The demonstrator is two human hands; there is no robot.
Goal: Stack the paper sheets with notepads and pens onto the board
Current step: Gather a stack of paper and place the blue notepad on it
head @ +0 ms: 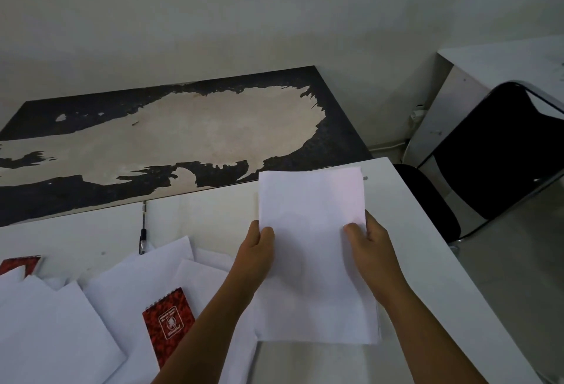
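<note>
A stack of white paper sheets is held up over the right part of the white table. My left hand grips its left edge and my right hand grips its right edge, thumbs on top. Behind the table lies the worn black board with a large pale peeled patch. Loose white sheets are spread over the table's left half. A red spiral notepad lies on them, and a second red notepad shows at the far left. A black pen lies near the board's front edge.
The white table ends at a right edge near my right arm. Beyond it stands a black chair and a white cabinet against the wall.
</note>
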